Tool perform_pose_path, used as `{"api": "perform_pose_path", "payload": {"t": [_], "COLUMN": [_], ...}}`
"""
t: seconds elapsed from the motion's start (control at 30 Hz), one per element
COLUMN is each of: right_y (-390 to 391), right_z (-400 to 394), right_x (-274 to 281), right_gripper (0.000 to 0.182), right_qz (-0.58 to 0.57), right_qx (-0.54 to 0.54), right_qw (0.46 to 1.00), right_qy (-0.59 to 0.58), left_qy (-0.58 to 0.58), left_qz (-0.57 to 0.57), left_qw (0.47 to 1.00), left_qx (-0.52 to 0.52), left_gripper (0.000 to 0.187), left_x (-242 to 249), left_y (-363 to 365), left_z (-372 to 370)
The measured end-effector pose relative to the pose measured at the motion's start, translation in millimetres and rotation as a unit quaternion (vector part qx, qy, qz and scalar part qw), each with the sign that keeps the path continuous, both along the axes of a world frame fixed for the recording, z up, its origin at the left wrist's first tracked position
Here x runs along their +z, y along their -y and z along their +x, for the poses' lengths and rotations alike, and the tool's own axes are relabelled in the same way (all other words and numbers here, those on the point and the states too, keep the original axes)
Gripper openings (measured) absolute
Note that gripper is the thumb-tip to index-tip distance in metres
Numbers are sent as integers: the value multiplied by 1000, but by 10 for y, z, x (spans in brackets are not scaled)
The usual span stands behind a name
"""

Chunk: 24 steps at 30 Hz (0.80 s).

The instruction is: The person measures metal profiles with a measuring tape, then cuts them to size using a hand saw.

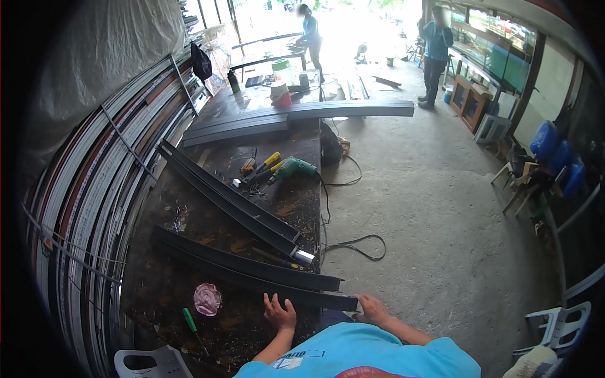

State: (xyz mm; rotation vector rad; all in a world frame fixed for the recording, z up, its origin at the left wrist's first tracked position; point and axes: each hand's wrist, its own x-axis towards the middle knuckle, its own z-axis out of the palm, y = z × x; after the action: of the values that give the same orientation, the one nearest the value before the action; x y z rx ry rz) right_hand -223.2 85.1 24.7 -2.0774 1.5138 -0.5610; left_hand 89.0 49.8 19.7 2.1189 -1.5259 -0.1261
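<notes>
A long black metal profile (252, 280) lies across the dark workbench near me, its right end reaching past the bench edge. My right hand (373, 310) is closed at that end, thumb and fingers around it. With fingers spread, my left hand (279, 313) rests against the near side of the same profile. Just behind it lies a second black profile (265, 268). To the left of my left hand are a pink cloth flower (207, 299) and a green-handled screwdriver (190, 320).
More black profiles (227, 198) lie mid-bench, beside a green power drill (293, 169) with its cord on the floor. Grey profiles (296, 115) cross the bench farther off. Stacked lengths (82, 233) line the left. Two people stand beyond. Plastic chairs (558, 324) flank me.
</notes>
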Motion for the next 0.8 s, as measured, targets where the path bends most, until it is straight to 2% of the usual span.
{"api": "perform_pose_path", "payload": {"t": [0.47, 0.53, 0.6, 0.8], "right_y": [41, 24, 36, 61], "right_z": [24, 43, 58, 58], "right_x": [20, 80, 152, 222], "right_gripper": [63, 62, 62, 61], "right_qz": [-12, -2, 67, 112], "right_qx": [-17, -13, -31, -31], "right_qw": [1000, 1000, 997, 993], "right_qy": [3, 2, 22, 24], "left_qy": [-15, -14, -11, -9], "left_qz": [1, 4, 6, 6], "left_qw": [1000, 1000, 1000, 1000], "left_qx": [1, 3, 0, -1], "left_gripper": [51, 51, 51, 51], "left_x": [-45, -37, -28, -22], "left_y": [26, -13, -2, 4], "left_z": [7, 11, 11, 11]}}
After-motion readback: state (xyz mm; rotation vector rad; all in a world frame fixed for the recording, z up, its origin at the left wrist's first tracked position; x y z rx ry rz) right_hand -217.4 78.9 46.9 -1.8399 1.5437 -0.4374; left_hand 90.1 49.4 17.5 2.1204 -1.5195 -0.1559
